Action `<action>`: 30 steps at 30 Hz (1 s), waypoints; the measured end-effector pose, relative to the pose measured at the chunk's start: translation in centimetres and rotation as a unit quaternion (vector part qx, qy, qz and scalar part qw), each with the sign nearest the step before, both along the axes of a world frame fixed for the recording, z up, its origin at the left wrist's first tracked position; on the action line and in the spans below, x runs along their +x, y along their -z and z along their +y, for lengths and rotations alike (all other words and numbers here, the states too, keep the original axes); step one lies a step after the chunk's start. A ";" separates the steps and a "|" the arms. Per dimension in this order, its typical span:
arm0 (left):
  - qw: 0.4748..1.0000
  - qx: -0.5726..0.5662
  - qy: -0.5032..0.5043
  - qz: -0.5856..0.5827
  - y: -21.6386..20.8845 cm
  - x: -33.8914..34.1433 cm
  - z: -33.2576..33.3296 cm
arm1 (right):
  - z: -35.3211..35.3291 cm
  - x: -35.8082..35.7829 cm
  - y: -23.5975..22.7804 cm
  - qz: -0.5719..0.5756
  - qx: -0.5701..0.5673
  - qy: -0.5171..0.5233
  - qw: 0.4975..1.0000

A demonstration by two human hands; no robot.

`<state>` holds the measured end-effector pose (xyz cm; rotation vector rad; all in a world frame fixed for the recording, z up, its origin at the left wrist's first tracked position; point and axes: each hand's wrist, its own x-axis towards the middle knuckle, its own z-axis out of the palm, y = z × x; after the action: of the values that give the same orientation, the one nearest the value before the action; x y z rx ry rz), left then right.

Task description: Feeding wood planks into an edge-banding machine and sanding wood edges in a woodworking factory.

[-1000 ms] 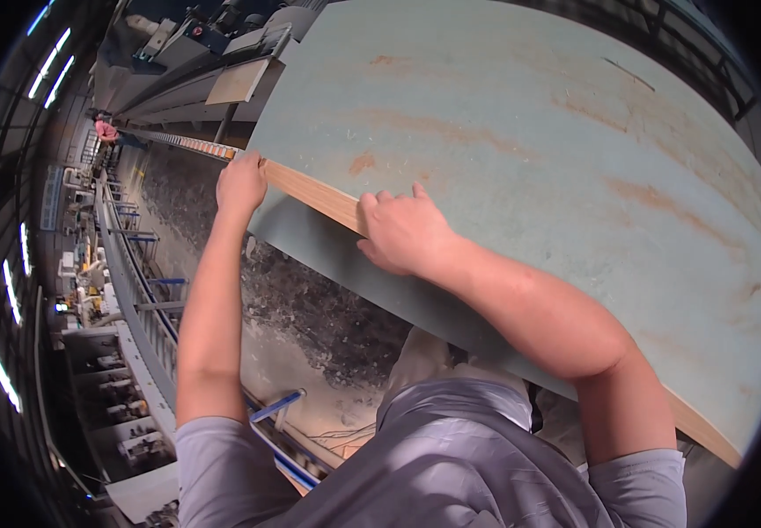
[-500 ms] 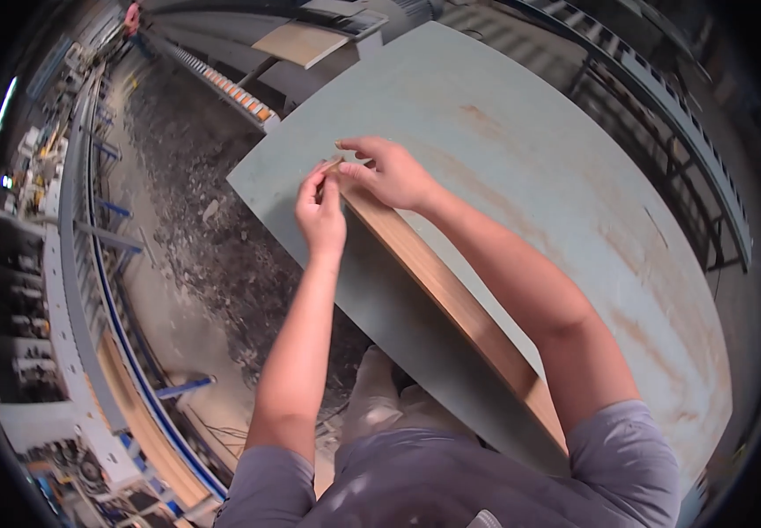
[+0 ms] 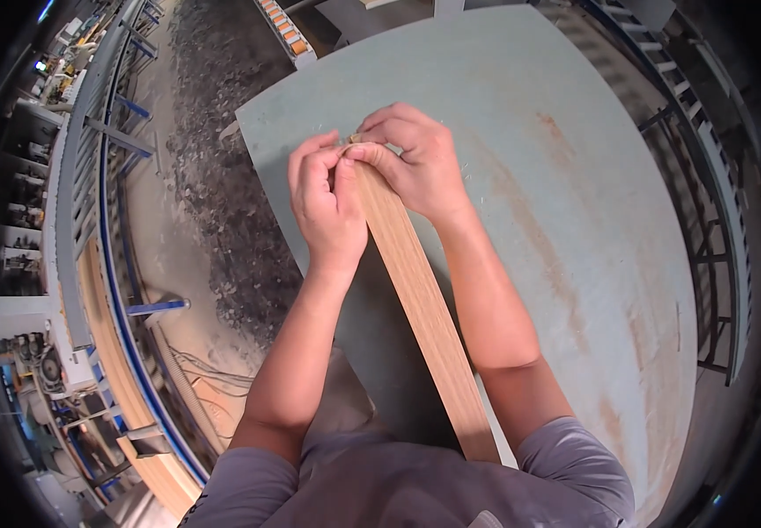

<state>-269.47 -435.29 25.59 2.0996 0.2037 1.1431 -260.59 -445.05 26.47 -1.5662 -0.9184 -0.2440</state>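
A long, narrow wooden board with light brown grain runs from close to my body out to my hands, above a pale green tabletop. Around its far end my left hand is closed, the fingers curled and the thumb against the board's tip. My right hand grips the same end from the right, its thumb lying across the top and its index finger bent. Between the fingertips shows a small tan bit, too small to name. The board's end face is hidden by my fingers.
Brownish streaks and dust mark the tabletop. On the left, past a dark, debris-strewn floor strip, runs a roller conveyor carrying long wooden boards. A metal rack stands on the right; orange rollers are beyond the table's far left corner.
My view has turned, so the board now points more straight ahead with its top face showing more. My right fingers have bent in and closed at the board's end, beside my left hand.
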 end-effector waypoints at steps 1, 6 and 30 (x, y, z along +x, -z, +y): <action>1.000 -0.003 0.012 -0.001 0.2 0.2 -0.2 | -0.3 0.0 0.4 0.009 0.006 0.003 1.000; 0.996 -0.035 0.074 -0.043 1.7 0.1 -2.2 | -2.4 0.0 1.3 -0.008 0.038 -0.026 0.999; 0.906 -0.313 0.284 -0.003 9.6 4.2 0.5 | -0.2 -3.5 -5.3 -0.365 -0.402 0.062 0.837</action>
<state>-265.29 -434.74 16.02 1.4356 -0.0494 0.6142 -264.11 -445.29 31.82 -2.3828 -1.6553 -0.6373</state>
